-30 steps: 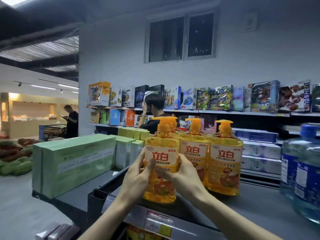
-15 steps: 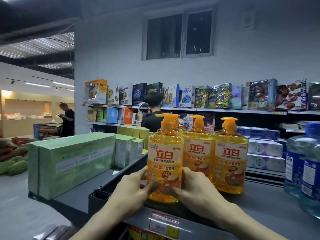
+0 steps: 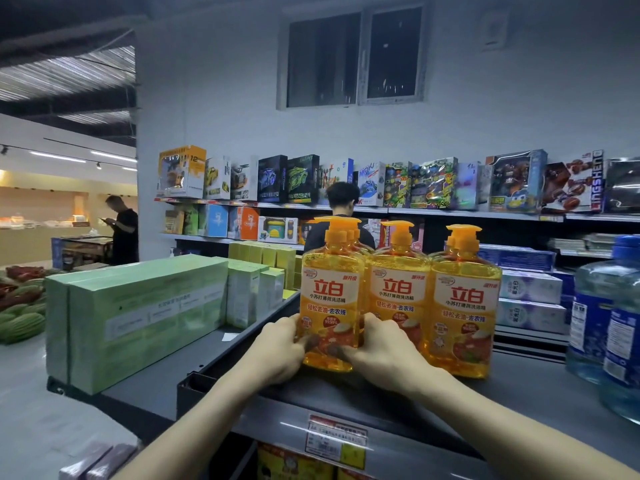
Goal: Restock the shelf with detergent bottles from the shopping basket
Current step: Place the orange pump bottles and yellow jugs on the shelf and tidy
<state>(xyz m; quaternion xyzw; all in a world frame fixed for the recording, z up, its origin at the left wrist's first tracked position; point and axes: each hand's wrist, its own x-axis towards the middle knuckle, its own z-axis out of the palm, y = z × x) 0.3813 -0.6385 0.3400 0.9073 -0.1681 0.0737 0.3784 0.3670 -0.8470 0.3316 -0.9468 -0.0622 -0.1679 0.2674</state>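
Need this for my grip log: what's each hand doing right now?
Left hand: holding the leftmost yellow plastic pump-top detergent bottle, low on its left side.
Right hand: holding the same bottle, low on its right side.

A shop: a shelf (image 3: 519,403) edged with a price tag (image 3: 336,441), boxed toys (image 3: 433,183) ranked along the wall (image 3: 225,98). At far left lies what may be produce (image 3: 20,320).
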